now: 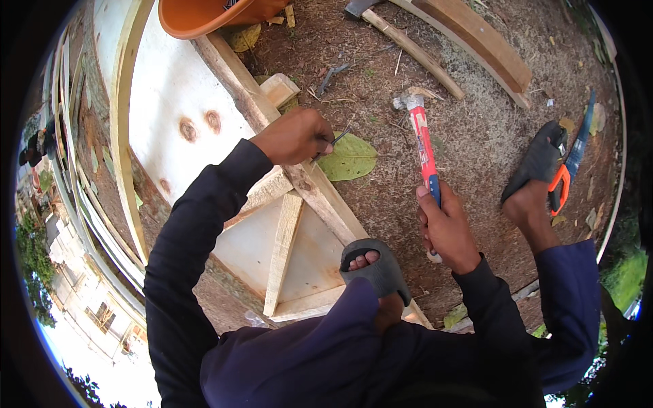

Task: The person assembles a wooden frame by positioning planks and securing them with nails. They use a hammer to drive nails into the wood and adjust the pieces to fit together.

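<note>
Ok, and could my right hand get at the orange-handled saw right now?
Probably not as things stand: your right hand is wrapped around the hammer, and your right foot is between that hand and the saw.

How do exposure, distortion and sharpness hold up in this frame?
Head view: part of the lower-left background is blown out to white; head view: the long pale plank at left appears bowed by the fisheye, with black filling the corners; head view: the hammer and right grip look reasonably clear.
</note>
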### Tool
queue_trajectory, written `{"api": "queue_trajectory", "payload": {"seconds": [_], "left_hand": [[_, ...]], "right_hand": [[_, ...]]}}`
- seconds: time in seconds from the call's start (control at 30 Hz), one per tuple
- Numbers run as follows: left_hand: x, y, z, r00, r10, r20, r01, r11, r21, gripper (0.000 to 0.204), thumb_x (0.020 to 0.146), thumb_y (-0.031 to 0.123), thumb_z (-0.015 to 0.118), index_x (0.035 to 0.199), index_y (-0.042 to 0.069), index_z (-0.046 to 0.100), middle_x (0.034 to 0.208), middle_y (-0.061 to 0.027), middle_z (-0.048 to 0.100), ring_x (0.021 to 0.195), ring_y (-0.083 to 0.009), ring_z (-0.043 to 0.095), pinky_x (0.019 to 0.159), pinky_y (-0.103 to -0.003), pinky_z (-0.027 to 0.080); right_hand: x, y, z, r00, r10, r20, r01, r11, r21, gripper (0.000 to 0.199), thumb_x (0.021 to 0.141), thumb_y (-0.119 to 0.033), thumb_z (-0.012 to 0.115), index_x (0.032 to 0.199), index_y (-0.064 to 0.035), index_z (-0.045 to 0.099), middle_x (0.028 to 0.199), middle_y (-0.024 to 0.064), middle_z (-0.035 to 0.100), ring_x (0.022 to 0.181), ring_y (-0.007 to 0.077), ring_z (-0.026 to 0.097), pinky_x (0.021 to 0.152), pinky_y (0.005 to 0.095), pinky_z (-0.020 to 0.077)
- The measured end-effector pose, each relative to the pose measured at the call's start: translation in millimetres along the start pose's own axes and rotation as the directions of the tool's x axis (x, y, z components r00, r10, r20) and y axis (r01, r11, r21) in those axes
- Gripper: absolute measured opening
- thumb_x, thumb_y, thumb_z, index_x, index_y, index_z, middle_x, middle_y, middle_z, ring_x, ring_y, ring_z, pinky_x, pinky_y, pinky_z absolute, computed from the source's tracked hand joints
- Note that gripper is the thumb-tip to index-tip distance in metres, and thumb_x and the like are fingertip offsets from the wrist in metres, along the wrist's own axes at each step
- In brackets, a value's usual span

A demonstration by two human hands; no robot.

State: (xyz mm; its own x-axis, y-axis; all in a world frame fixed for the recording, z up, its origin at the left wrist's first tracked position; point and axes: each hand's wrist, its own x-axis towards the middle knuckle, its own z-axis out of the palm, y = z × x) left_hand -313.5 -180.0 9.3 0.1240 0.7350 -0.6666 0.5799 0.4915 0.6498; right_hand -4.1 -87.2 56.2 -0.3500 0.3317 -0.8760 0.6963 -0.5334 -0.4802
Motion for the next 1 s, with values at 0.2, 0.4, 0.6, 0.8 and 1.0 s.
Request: {"api": "queue_trajectory", "payload": {"seconds": [0.2,0.4,0.6,0.8,1.0], "left_hand": [[0,1,0,0.999,0.039,-0.021,-0.038,0.999,0.034,0.017,0.088,0.011,0.071,0.096,-0.003,0.074,0.079,-0.0188,0.070,0.076,-0.0315,0.069,0.073,-0.043,0.052],[-1,-4,5,0.998,0.045,-0.032,-0.046,0.999,-0.014,0.015,0.087,0.011,0.071,0.094,-0.002,0.074,0.080,-0.0191,0.070,0.076,-0.0331,0.069,0.074,-0.044,0.051],[3,-6,6,0.995,0.090,-0.037,-0.087,0.993,0.076,0.016,0.087,0.011,0.071,0.095,-0.002,0.074,0.080,-0.0187,0.070,0.078,-0.0340,0.069,0.075,-0.044,0.052],[1,-3,4,0.999,0.049,-0.004,-0.048,0.998,0.046,0.015,0.087,0.011,0.071,0.095,-0.002,0.074,0.079,-0.0183,0.070,0.077,-0.0338,0.069,0.074,-0.044,0.051],[1,4,3,1.000,0.023,-0.015,-0.022,0.997,0.068,0.017,0.086,0.013,0.074,0.095,-0.001,0.076,0.084,-0.0205,0.071,0.083,-0.0369,0.070,0.078,-0.046,0.053]], "right_hand": [[-17,-25,5,1.000,0.001,0.016,-0.004,0.970,0.244,0.021,0.109,-0.032,0.052,0.111,-0.0106,0.052,0.072,0.0002,0.053,0.051,0.0071,0.051,0.043,0.0259,0.0416],[-31,-30,16,0.981,0.174,0.090,-0.192,0.940,0.282,0.034,0.110,-0.041,0.045,0.118,-0.0091,0.055,0.071,0.0010,0.053,0.046,0.0085,0.048,0.041,0.0262,0.0402],[-37,-7,25,0.970,0.202,0.137,-0.227,0.953,0.203,0.045,0.110,-0.047,0.043,0.111,-0.0043,0.057,0.067,0.0007,0.051,0.044,0.0086,0.044,0.040,0.0273,0.0387],[-30,-8,-6,0.977,0.204,0.070,-0.215,0.932,0.291,0.044,0.110,-0.045,0.043,0.107,-0.0027,0.054,0.067,0.0007,0.049,0.044,0.0091,0.045,0.039,0.0276,0.0380],[-20,-16,-8,0.989,0.147,-0.011,-0.134,0.931,0.340,0.039,0.110,-0.044,0.044,0.105,-0.0060,0.053,0.066,-0.0009,0.046,0.045,0.0080,0.043,0.040,0.0268,0.0379]]}}
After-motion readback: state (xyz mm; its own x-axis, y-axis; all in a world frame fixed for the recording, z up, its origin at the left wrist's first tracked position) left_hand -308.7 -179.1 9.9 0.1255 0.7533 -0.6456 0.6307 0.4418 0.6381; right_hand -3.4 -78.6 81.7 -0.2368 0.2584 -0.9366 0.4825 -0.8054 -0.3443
